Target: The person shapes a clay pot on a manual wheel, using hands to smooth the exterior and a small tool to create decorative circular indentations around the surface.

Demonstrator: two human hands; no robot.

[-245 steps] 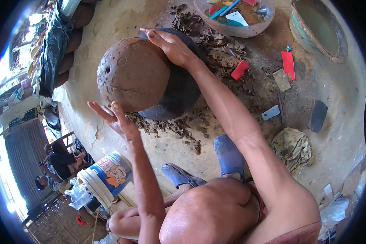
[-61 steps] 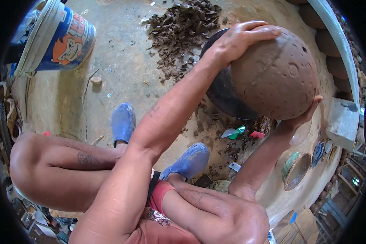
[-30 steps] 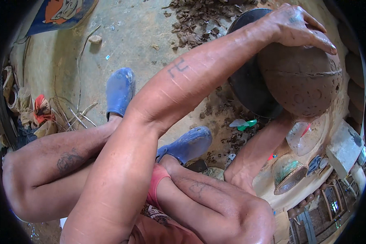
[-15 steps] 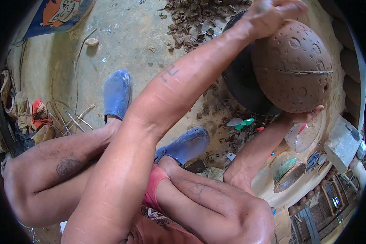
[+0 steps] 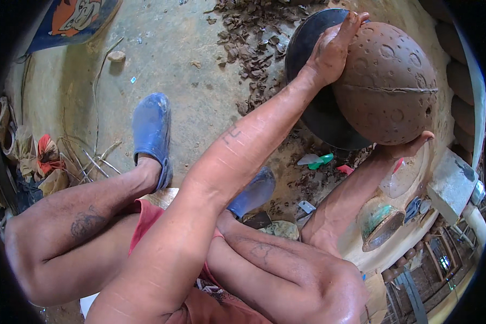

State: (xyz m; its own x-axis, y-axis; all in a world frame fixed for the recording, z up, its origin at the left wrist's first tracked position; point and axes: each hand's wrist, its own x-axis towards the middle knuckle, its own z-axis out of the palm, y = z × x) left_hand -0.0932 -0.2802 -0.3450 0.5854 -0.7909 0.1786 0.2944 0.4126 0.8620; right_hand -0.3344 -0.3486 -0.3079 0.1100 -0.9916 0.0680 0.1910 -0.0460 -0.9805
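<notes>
One brown ball (image 5: 386,86) stands in the head view's upper right, against a black base (image 5: 329,121), perhaps resting on it. The left hand (image 5: 332,54), loosely open, lies along its left side; the right hand (image 5: 406,147), partly hidden, seems open, cupping its near edge.

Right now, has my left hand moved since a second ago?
Yes: against the small stone on the floor, your left hand has shifted leftward in the view, to the upper-left edge of the brown ball.
</notes>
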